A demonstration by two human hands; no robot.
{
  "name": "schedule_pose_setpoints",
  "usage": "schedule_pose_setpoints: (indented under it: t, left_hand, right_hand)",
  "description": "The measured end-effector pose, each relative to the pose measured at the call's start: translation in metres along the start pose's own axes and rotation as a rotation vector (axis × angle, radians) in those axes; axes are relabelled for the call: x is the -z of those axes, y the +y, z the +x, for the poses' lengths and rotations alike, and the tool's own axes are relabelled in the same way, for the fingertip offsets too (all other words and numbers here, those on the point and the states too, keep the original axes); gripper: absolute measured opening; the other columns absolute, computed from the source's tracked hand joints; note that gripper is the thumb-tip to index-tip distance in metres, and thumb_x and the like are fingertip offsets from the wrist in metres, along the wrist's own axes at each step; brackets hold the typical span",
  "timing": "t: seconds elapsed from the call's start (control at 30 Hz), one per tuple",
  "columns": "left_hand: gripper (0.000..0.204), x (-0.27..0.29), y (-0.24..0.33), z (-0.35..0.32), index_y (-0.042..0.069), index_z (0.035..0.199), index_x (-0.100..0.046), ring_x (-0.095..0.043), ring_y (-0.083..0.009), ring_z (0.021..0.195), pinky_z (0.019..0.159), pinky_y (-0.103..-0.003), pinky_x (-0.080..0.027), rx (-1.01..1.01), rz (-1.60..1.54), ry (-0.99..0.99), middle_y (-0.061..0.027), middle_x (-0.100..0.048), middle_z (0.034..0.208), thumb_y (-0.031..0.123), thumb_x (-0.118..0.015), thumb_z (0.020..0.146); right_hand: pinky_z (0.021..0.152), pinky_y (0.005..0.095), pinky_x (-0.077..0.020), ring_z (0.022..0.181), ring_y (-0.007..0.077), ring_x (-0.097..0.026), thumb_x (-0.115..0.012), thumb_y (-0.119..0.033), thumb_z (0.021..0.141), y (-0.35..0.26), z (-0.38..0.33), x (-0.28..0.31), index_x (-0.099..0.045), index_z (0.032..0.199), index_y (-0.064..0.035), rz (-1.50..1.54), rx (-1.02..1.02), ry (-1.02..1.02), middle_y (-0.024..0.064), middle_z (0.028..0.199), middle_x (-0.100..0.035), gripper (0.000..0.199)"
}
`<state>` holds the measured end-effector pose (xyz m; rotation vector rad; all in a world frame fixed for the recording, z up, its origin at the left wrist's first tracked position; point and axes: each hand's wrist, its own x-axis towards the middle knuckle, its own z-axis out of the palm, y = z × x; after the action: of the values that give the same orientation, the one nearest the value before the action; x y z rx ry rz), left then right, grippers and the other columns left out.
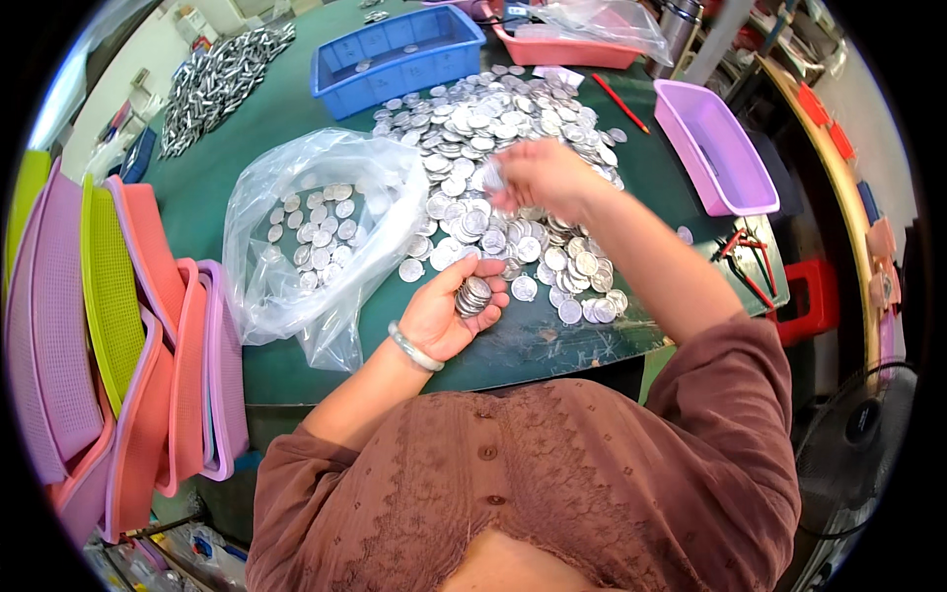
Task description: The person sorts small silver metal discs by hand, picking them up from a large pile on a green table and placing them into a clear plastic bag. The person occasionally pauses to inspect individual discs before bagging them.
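My left hand [446, 314], palm up with curled fingers, cradles a small stack of silver coin-like discs [473, 297] near the table's front edge. Over the large pile of silver discs [523, 116], my right hand [543, 178] is bent down and slightly blurred by motion. A pale round disc [491, 176] shows at its fingertips. Left of the pile lies an open clear plastic bag [380, 168], its rim spread wide, with several loose discs [318, 229] inside. Part of the pile is hidden beneath my right hand and forearm.
A blue bin [395, 74] and a pink bin [567, 51] stand behind the pile. To the right are a red pencil-like stick [621, 103], a purple basket [705, 138] and red-handled pliers [755, 266]. Stacked baskets [148, 296] crowd the left; small metal parts [222, 89] lie heaped far left.
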<state>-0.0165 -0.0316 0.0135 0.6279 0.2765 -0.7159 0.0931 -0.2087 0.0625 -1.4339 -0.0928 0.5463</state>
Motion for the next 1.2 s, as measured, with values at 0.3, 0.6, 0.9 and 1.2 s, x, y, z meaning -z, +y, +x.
schedule_pose_setpoints:
  t: [0.3, 0.6, 0.9, 1.2]
  left_hand:
    - [0.039, 0.006, 0.019, -0.019, -0.001, 0.127, -0.036, -0.057, -0.0254, 0.098, 0.083, -0.033, -0.050, -0.203, 0.007, -0.111, -0.0176, -0.052, 0.116, 0.012, -0.044, 0.091]
    - [0.038, 0.014, 0.016, -0.019, 0.001, 0.125, -0.039, -0.058, -0.0241, 0.097, 0.078, -0.032, -0.051, -0.208, 0.052, 0.002, -0.0164, -0.052, 0.117, 0.017, -0.045, 0.091]
    - [0.040, 0.012, 0.011, -0.014, -0.004, 0.122, -0.041, -0.056, -0.0306, 0.101, 0.085, -0.038, -0.049, -0.127, -0.047, -0.125, -0.0200, -0.051, 0.117, 0.024, -0.038, 0.094]
    - [0.024, 0.013, 0.006, -0.019, 0.000, 0.105, -0.054, -0.057, -0.0190, 0.076, 0.060, -0.027, -0.048, -0.128, 0.110, 0.060, -0.0091, -0.058, 0.086, 0.016, -0.051, 0.088]
  right_hand:
    - [0.074, 0.0373, -0.0512, 0.082, 0.0276, -0.057, -0.049, 0.002, 0.082, -0.096, 0.239, 0.038, -0.053, 0.095, 0.0027, 0.309, 0.281, 0.103, 0.0179, 0.091, -0.056, 0.014]
    - [0.066, 0.0340, -0.0492, 0.074, 0.0246, -0.059, -0.054, -0.014, 0.081, -0.049, 0.095, 0.028, -0.060, 0.092, -0.0012, -0.507, 0.308, 0.092, 0.0116, 0.079, -0.060, 0.017]
    - [0.071, 0.0350, -0.0471, 0.078, 0.0289, -0.059, -0.059, -0.012, 0.076, 0.019, -0.046, 0.035, -0.064, 0.088, -0.0025, -1.094, 0.608, 0.138, 0.0123, 0.082, -0.062, 0.016]
    - [0.079, 0.0358, -0.0367, 0.092, 0.0218, -0.049, -0.063, -0.009, 0.069, 0.043, -0.026, 0.014, -0.061, 0.097, -0.0140, -1.625, 0.780, 0.100, 0.0028, 0.091, -0.052, 0.028]
